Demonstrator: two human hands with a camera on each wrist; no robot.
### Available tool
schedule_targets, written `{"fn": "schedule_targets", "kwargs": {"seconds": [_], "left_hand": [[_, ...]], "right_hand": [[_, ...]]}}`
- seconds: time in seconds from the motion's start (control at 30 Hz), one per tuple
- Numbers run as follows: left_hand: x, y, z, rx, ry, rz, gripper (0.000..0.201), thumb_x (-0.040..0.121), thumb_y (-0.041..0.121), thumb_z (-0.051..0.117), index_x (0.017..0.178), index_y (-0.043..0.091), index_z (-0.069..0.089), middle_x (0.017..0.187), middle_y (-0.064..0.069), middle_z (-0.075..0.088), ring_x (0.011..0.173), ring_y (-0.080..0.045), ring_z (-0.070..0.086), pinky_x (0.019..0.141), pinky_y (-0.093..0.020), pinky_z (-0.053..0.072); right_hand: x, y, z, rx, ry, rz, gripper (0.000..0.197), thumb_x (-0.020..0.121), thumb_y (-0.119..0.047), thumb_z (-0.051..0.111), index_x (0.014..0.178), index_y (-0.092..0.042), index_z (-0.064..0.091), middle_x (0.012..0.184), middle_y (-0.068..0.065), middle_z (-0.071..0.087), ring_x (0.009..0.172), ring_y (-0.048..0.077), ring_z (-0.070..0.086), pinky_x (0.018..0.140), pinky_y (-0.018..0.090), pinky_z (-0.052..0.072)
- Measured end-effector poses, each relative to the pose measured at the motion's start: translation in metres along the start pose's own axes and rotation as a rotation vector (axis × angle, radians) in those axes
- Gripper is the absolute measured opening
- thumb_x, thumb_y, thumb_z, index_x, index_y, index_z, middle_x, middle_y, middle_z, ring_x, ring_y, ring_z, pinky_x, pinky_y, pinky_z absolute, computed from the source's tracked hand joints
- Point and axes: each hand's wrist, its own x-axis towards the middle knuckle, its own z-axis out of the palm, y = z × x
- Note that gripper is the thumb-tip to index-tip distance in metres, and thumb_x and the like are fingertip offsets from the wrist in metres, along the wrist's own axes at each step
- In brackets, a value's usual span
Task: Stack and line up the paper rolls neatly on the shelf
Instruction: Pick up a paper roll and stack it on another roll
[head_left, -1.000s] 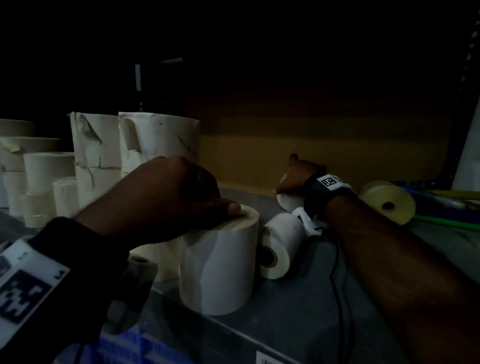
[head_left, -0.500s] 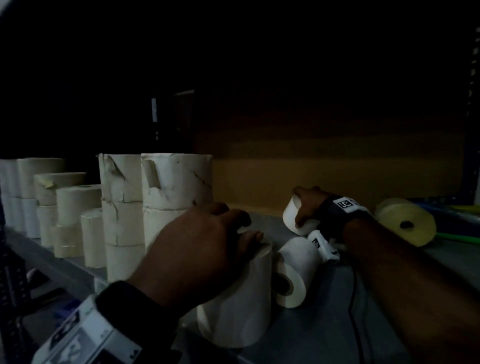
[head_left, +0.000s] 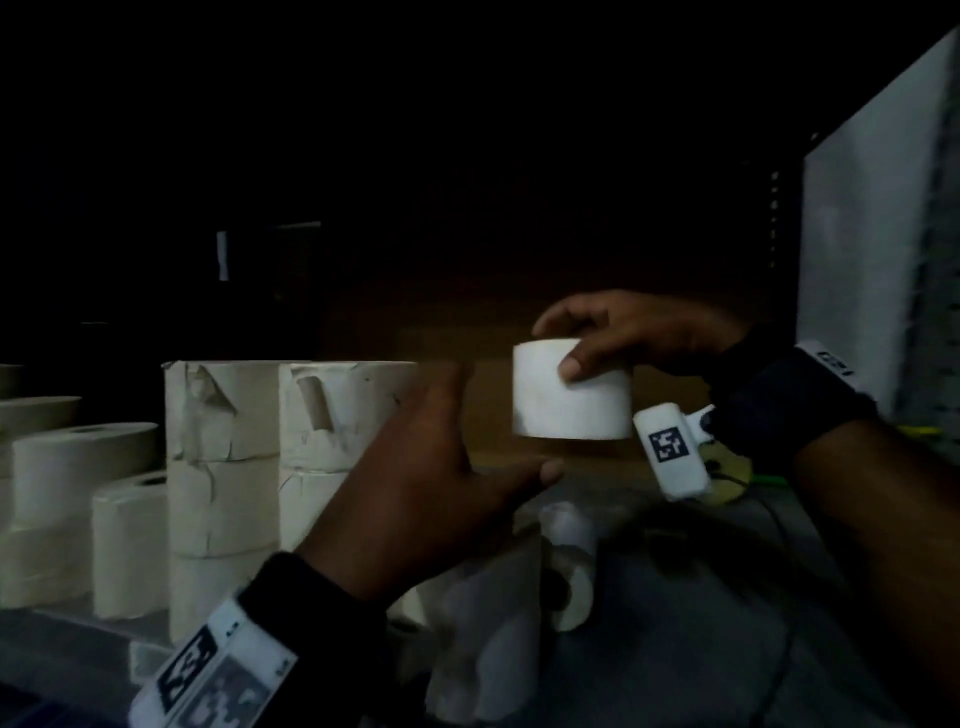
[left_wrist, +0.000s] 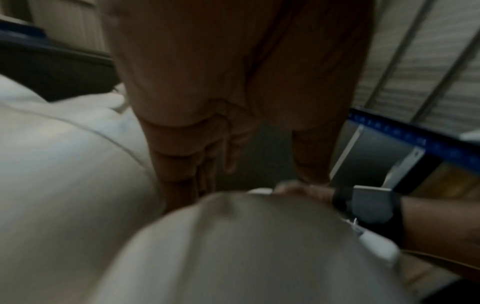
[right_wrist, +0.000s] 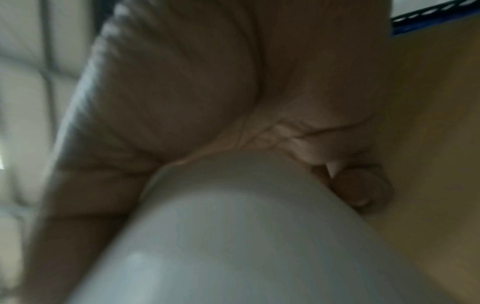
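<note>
Head view, pretty dark: the right hand (head_left: 639, 338) grips a white paper roll (head_left: 571, 389) up in the air above the shelf (head_left: 701, 623), thumb on its near side, fingers over the top. The left hand (head_left: 431, 483) sits just left of and below it, fingers spread and relaxed, holding nothing, not touching the roll. Under it a bigger upright roll (head_left: 483, 639) and a roll lying on its side (head_left: 569, 571) sit on the shelf. Stacks of cream rolls (head_left: 291, 441) stand in rows to the left.

Left wrist view, blurry: open palm (left_wrist: 233, 82), fingers straight, a pale roll (left_wrist: 246, 246) close below.

Right wrist view, also blurry: palm and fingers (right_wrist: 361, 191) wrap the white roll (right_wrist: 233, 236).
</note>
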Motion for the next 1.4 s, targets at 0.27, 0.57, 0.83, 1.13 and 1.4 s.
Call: {"fn": "schedule_targets", "kwargs": {"seconds": [0.27,0.57,0.83,1.13,1.4], "left_hand": [[-0.005,0.007,0.005,-0.441,0.222,0.171,0.088,0.047,0.053,0.09,0.118,0.049,0.037,0.112,0.023,0.057,0.1,0.006,0.059,0.078,-0.026,0.057],[-0.016,-0.011,-0.009,-0.948,0.114,0.103,0.078,0.059,0.04,0.078,0.128,0.022,0.048,0.118,-0.014,0.061,0.103,-0.033,0.065,0.074,-0.046,0.056],[-0.021,-0.009,-0.003,-0.678,0.201,0.091,0.068,0.069,0.06,0.065,0.128,0.037,0.041,0.093,0.032,0.06,0.086,0.002,0.066,0.062,-0.019,0.054],[-0.025,-0.007,-0.003,-0.424,0.153,0.071,0.024,0.084,0.062,0.054,0.107,0.058,0.051,0.104,0.023,0.067,0.092,0.002,0.067,0.074,-0.031,0.058],[-0.024,-0.018,0.001,-0.544,0.2,0.048,0.049,0.08,0.057,0.065,0.124,0.04,0.054,0.115,0.011,0.067,0.102,-0.014,0.068,0.076,-0.049,0.059]], "right_hand": [[-0.055,-0.07,0.032,0.139,0.001,-0.202,0.069,0.061,-0.064,0.079,0.121,-0.037,0.061,0.112,-0.004,0.07,0.089,0.009,0.07,0.067,0.038,0.06],[-0.053,-0.04,0.054,0.681,-0.389,-0.334,0.106,0.06,-0.023,0.094,0.149,-0.021,0.036,0.148,0.018,0.045,0.13,0.038,0.054,0.096,0.056,0.051],[-0.06,-0.027,0.081,0.84,-0.204,-0.298,0.091,0.054,-0.012,0.08,0.138,-0.026,0.047,0.14,0.013,0.052,0.12,0.033,0.062,0.085,0.043,0.057],[-0.061,-0.024,0.087,0.556,0.132,-0.255,0.068,0.051,-0.028,0.096,0.107,-0.033,0.058,0.116,0.0,0.062,0.102,0.02,0.068,0.077,0.05,0.062],[-0.058,-0.007,0.073,0.729,-0.082,-0.207,0.052,0.068,-0.008,0.08,0.112,-0.029,0.061,0.111,0.003,0.062,0.093,0.019,0.07,0.07,0.044,0.06]]}}
